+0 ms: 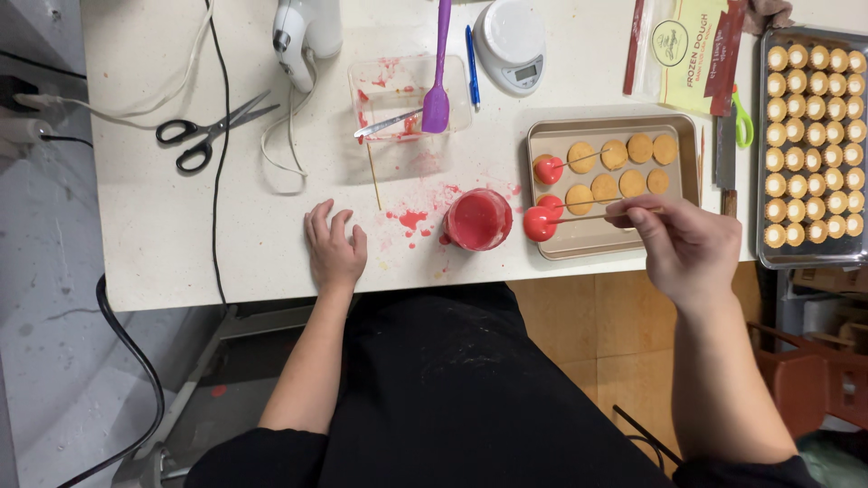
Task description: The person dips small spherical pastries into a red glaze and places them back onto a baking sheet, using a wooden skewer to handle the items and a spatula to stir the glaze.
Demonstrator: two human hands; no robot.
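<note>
My right hand [689, 248] pinches a thin wooden skewer [588, 217] whose tip carries a red-coated round biscuit [539, 224] over the left edge of a small baking tray [597, 242]. Two more red-coated pieces [546, 169] lie on that tray beside several plain golden biscuits [624, 167]. A cup of red glaze [476, 220] stands just left of the tray. My left hand [333, 248] rests flat on the white table [163, 226], fingers spread, holding nothing.
Red splashes mark the table near the cup. Behind are a clear container [407, 104] with a purple spatula [438, 81], a hand mixer [303, 36], scissors [208, 134], a kitchen scale [511, 41], a blue pen [472, 68], and a large tray of small biscuits [814, 145].
</note>
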